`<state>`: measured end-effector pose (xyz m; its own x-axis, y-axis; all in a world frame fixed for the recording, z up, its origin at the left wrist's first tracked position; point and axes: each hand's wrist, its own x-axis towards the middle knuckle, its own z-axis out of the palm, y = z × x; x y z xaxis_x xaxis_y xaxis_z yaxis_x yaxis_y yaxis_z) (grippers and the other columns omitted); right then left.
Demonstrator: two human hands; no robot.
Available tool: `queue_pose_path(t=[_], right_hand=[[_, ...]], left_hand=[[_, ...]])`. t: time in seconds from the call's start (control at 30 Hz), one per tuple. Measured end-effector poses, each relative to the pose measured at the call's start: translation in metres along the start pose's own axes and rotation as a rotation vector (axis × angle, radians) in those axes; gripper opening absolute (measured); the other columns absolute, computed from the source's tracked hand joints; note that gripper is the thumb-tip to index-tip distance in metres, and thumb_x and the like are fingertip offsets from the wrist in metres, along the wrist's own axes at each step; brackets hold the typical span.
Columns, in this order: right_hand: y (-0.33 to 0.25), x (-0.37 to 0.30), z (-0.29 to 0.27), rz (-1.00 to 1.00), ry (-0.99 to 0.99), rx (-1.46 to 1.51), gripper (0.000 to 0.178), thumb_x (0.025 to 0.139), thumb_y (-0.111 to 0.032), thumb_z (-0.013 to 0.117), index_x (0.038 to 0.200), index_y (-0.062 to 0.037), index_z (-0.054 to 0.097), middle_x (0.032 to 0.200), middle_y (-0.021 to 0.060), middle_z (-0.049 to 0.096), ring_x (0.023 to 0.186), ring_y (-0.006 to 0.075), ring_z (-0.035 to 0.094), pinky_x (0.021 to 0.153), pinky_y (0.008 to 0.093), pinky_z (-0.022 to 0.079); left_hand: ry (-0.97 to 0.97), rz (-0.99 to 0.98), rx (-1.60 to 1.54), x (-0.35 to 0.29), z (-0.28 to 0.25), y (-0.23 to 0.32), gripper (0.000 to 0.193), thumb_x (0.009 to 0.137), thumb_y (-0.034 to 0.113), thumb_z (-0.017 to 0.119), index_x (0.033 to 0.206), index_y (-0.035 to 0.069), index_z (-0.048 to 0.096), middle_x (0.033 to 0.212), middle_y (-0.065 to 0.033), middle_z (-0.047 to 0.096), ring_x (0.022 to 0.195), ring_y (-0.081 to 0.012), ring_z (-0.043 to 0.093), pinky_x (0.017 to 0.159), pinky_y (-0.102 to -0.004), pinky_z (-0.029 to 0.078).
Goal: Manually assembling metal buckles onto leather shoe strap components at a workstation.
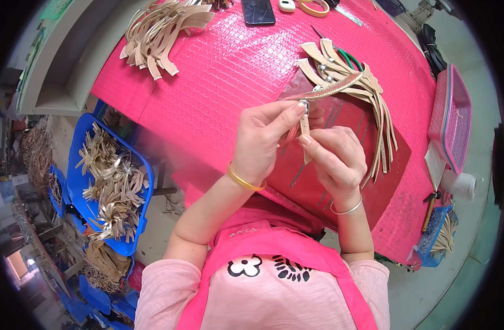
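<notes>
My left hand [263,129] is closed, thumb and fingers pinching a thin tan-gold strap [334,88] close to its small silver buckle [303,105]. A long curved end of that strap reaches up and to the right past my fingers. My right hand [340,158] is closed too, its thumb and forefinger pinching the short part of the strap just below the buckle. Both hands are raised over a dark red sheet [340,192]. Just beyond my right hand lies a pile of beige straps [373,91], several with silver buckles. Green-handled scissors [351,59] lie partly under it.
A pink covered table [230,66] carries another strap bundle [158,36], a dark phone [258,12] and tape rolls [314,6]. At left stands a blue basket [145,198] full of straps. Along the right edge are a pink basket [454,118], a hammer [428,213] and a small blue basket [428,242].
</notes>
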<state>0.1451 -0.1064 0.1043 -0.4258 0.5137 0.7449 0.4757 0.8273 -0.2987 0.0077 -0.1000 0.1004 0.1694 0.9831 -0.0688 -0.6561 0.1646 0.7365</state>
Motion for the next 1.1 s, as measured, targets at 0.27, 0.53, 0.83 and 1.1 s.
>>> queue_pose_path(t=[0.27,0.53,0.83,1.1], right_hand=[[-0.001,-0.002,0.014,-0.026,0.027,-0.001,0.024,0.057,-0.007,0.059,0.081,-0.0041,0.061,0.072,0.0049,0.057,0.063,0.0168,0.057,0.057,0.0282,0.045],[-0.001,-0.001,0.016,0.011,0.097,0.096,0.013,0.064,-0.001,0.06,0.077,-0.0034,0.06,0.068,0.005,0.057,0.057,0.0146,0.054,0.052,0.0259,0.044],[-0.004,0.012,0.019,0.942,0.33,0.827,0.008,0.076,-0.003,0.058,0.082,0.0025,0.057,0.069,0.0041,0.059,0.053,0.0057,0.052,0.046,0.0159,0.039],[-0.01,0.012,0.026,1.032,0.376,1.189,0.011,0.08,-0.007,0.054,0.085,0.0024,0.057,0.074,0.0098,0.06,0.056,0.013,0.056,0.053,0.0213,0.044]], left_hand=[[0.136,0.069,-0.049,-0.001,0.003,-0.01,0.017,0.082,0.008,0.049,0.089,-0.005,0.056,0.081,-0.0192,0.06,0.073,-0.025,0.061,0.067,-0.0323,0.05],[0.178,0.077,-0.087,-0.004,0.0,-0.015,0.017,0.083,0.009,0.049,0.089,-0.004,0.057,0.078,-0.0161,0.06,0.068,-0.0214,0.06,0.065,-0.0301,0.049],[0.009,0.165,0.627,-0.015,-0.013,0.008,0.012,0.08,0.006,0.054,0.084,-0.004,0.059,0.06,-0.0001,0.05,0.054,-0.0047,0.045,0.047,-0.0192,0.035],[-0.013,0.455,0.981,-0.007,-0.026,0.01,0.014,0.072,-0.001,0.057,0.085,-0.005,0.057,0.073,-0.019,0.057,0.061,-0.0195,0.059,0.055,-0.0285,0.044]])
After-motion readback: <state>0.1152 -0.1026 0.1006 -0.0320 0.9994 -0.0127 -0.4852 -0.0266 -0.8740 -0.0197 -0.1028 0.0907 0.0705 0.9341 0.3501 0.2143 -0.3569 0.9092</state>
